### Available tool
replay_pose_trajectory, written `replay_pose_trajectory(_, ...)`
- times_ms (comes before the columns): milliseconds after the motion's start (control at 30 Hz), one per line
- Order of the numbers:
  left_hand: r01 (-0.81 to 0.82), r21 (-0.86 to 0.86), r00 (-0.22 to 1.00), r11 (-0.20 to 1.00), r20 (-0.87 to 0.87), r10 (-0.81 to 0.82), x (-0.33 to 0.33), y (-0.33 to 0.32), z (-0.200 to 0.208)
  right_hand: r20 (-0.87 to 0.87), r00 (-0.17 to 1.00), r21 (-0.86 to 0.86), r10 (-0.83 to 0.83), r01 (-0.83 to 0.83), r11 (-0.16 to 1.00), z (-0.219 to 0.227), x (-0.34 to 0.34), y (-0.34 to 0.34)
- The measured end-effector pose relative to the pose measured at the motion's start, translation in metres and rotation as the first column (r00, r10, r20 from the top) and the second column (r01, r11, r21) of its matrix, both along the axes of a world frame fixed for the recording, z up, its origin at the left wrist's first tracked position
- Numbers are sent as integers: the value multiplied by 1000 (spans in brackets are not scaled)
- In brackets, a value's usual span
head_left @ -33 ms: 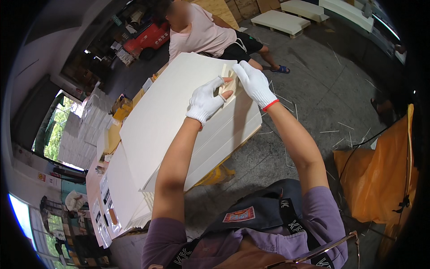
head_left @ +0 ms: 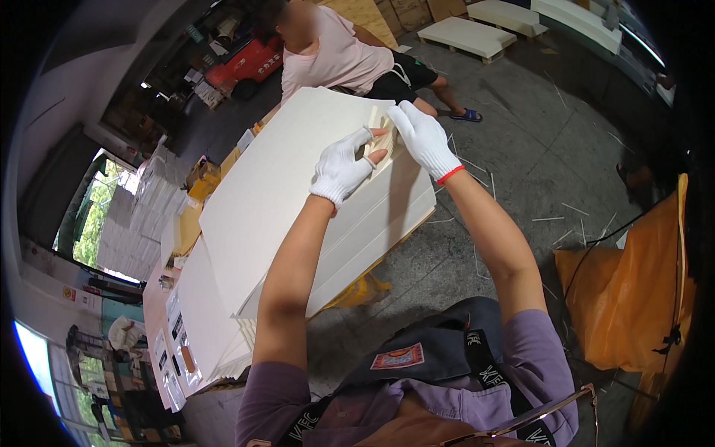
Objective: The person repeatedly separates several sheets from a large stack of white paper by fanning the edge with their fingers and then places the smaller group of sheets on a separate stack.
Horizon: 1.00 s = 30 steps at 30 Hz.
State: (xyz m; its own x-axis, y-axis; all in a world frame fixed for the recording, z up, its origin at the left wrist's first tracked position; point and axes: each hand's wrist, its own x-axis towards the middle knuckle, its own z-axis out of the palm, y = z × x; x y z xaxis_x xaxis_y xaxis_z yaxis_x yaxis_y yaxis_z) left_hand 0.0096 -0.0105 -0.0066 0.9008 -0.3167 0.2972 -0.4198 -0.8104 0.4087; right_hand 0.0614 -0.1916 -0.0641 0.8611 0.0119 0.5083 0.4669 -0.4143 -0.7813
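Note:
A tall stack of large white paperboard sheets (head_left: 261, 164) stands in front of me. At its right corner is a bundle of narrow cream paperboard strips (head_left: 390, 141), bent and partly fanned. My left hand (head_left: 342, 165), in a white knit glove with thumb and index fingertips bare, grips the bundle from the left. A small gap shows between thumb and index finger. My right hand (head_left: 421, 138), in a white glove with a red cuff, is closed over the bundle's right side at the stack's edge. Its fingertips are partly hidden.
A person (head_left: 335, 45) in a pink shirt sits just beyond the stack. Lower sheets (head_left: 197, 298) lie at the left. Thin strips (head_left: 548, 219) litter the floor. An orange sheet-like cover (head_left: 618, 298) hangs at right; loaded pallets (head_left: 465, 36) and a red forklift (head_left: 249, 63) stand behind.

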Motion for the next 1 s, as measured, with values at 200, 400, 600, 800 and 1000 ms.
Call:
replay_pose_trajectory(200, 31, -75, 998, 997, 62, -26, -1, -2, 0, 23, 999, 35, 27, -27, 999, 3, -3, 1)
replay_pose_trajectory(400, -23, 19, 999, 1000, -48, 24, 4, -2, 1, 60, 998, 37, 11, -13, 999, -7, 4, 1)
replay_pose_trajectory(600, 41, 48, 996, 998, 75, -44, 1, -2, -2, 40, 999, 48, -3, 1, 999, -6, 2, 3)
replay_pose_trajectory(800, 65, 58, 996, 996, 61, -69, 0, -8, -1, 60, 998, 53, 10, -13, 999, -5, 2, -3)
replay_pose_trajectory(1000, 73, 217, 904, 974, 397, -156, -11, -3, -14, -200, 972, -209, -121, 78, 975, 9, 0, -44)
